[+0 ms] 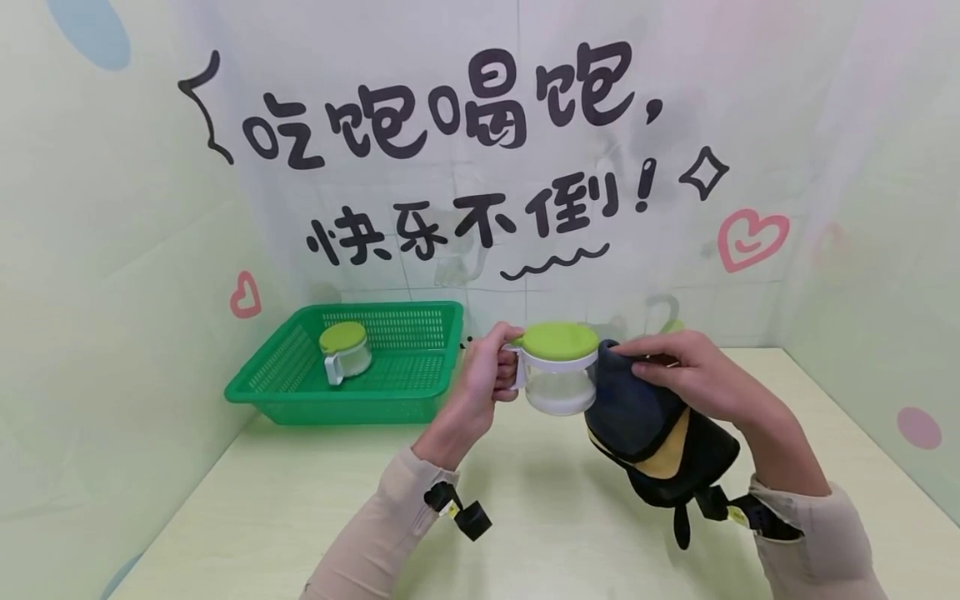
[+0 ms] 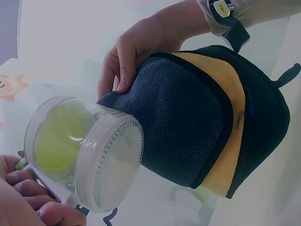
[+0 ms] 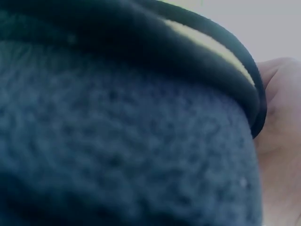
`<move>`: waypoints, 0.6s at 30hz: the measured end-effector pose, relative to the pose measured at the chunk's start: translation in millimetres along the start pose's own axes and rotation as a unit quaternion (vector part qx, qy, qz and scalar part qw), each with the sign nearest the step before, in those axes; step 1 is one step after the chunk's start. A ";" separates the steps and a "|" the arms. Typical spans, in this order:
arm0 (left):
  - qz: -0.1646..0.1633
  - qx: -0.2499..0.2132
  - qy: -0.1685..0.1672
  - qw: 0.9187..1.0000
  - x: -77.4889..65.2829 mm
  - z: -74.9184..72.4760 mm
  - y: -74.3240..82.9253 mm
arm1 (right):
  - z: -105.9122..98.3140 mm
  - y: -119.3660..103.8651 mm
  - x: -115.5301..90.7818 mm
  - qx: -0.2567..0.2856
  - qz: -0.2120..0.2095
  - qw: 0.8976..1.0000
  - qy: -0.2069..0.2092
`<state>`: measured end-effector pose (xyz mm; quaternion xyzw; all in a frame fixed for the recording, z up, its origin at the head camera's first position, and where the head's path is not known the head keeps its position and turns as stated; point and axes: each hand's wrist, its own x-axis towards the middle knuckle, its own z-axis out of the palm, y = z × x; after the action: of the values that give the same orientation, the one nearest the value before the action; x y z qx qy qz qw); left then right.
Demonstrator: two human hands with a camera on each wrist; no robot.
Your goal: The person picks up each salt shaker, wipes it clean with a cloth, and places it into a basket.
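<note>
My left hand [image 1: 486, 367] grips the white handle of a clear glass jar [image 1: 558, 392] with a green lid [image 1: 559, 341], held upright above the table. In the left wrist view the jar's ribbed base [image 2: 117, 165] faces the camera. A dark blue fleecy cloth [image 1: 637, 404] with black edging and tan parts hangs folded from my right hand [image 1: 693, 371], pinched between thumb and fingers. Its upper end lies against the jar's right side. The cloth [image 3: 131, 141] fills most of the right wrist view, with part of the right hand [image 3: 284, 117] behind it.
A green plastic basket [image 1: 352, 410] with slotted walls stands at the back left of the pale table [image 1: 525, 517]. Inside it is a second jar [image 1: 351, 354] with a green lid and white handle. A printed white curtain [image 1: 450, 175] hangs behind the table.
</note>
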<state>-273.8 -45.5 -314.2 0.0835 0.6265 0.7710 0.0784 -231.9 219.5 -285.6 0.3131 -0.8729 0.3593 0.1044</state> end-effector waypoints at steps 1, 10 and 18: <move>0.002 0.000 0.001 1.000 -0.2 0.4 -0.1 | -0.3 -0.1 -0.1 0.002 -0.002 1.000 0.000; 0.016 0.012 0.026 0.999 -1.6 3.2 1.4 | -2.2 -1.4 -1.4 0.019 -0.030 0.999 -0.001; 0.018 0.027 0.047 0.998 -2.2 4.8 1.6 | -1.0 -3.8 -1.1 0.012 -0.029 0.999 -0.006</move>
<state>-270.6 -41.7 -311.7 0.0603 0.6488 0.7578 0.0322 -228.8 218.6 -283.2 0.3415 -0.8597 0.3647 0.1060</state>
